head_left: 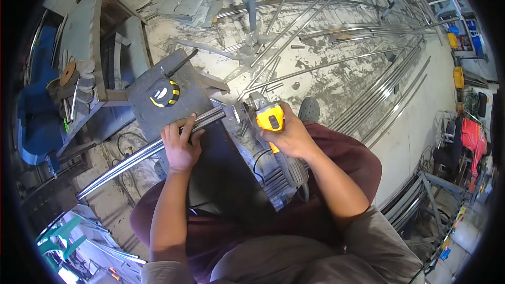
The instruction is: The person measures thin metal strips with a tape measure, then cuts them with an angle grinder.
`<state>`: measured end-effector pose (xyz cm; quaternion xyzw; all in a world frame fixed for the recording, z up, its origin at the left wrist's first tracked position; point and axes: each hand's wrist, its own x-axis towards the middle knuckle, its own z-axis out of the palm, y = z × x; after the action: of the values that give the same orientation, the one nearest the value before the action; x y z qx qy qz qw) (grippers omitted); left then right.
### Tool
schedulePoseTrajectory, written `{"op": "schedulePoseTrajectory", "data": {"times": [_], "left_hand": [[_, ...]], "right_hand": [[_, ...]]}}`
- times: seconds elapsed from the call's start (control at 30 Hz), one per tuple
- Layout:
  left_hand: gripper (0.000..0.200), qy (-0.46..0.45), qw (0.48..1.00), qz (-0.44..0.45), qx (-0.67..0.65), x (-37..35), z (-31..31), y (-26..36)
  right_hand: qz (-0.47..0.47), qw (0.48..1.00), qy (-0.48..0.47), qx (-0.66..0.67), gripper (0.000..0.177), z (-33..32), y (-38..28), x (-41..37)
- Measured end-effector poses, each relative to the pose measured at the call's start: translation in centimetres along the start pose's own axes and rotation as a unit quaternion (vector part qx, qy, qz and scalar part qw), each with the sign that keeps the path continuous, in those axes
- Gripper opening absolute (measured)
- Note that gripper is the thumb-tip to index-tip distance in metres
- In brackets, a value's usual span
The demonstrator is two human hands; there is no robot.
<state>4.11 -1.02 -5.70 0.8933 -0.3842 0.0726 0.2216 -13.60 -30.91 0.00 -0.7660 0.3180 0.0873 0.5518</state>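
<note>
My left hand point(180, 144) presses down over a few shiny metal tubes point(123, 164), its fingers closed on them near their right end. The tubes lie across a dark board point(141, 85) and stick out well past its left side. My right hand point(292, 135) grips a yellow and grey angle grinder point(271, 118) by its body, just right of the tube ends. The grinder's head points away from me, and its disc is hard to make out. On the board beyond my left hand lie a black and yellow tape measure point(165, 92) and a dark slim tool point(182, 62).
Many long metal tubes point(376, 94) lie over the floor ahead and to the right. A metal frame post point(250, 5) stands at the back. To the left is a bench-like stand point(100, 37) with a grinding disc point(68, 73) and gloves. A power cord point(256, 162) hangs near my legs.
</note>
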Motion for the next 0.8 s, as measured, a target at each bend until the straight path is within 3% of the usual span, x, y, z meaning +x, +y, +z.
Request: {"op": "schedulePoseTrajectory", "data": {"times": [0.17, 0.2, 0.3, 0.33, 0.57, 0.8], "left_hand": [[0.059, 0.012, 0.999, -0.037, 0.015, -0.7, 0.4, -0.1], [0.068, -0.055, 0.994, -0.092, 0.026, -0.9, 0.3, -0.1], [0.081, -0.059, 0.996, -0.038, 0.06, -0.3, -0.3, 0.8], [0.093, -0.142, 0.985, -0.065, 0.072, -0.6, -1.0, 1.5], [0.098, -0.242, 0.96, -0.121, 0.076, -6.4, -4.6, 7.9], [0.095, -0.256, 0.951, -0.153, 0.084, -7.7, -5.9, 10.3]], "right_hand": [[-0.008, 0.998, -0.043, -0.041, 0.091, -2.0, -1.0, -0.3], [-0.006, 0.997, -0.046, -0.058, 0.093, -2.3, -1.3, -0.4], [-0.006, 0.994, -0.037, -0.101, 0.104, -2.5, -1.9, -1.2], [-0.011, 0.993, -0.033, -0.111, 0.106, -2.5, -1.7, -1.4], [-0.031, 0.982, -0.054, -0.176, 0.108, -2.0, -1.0, -3.4], [-0.069, 0.971, -0.071, -0.217, 0.108, 0.2, -1.2, -3.9]]}}
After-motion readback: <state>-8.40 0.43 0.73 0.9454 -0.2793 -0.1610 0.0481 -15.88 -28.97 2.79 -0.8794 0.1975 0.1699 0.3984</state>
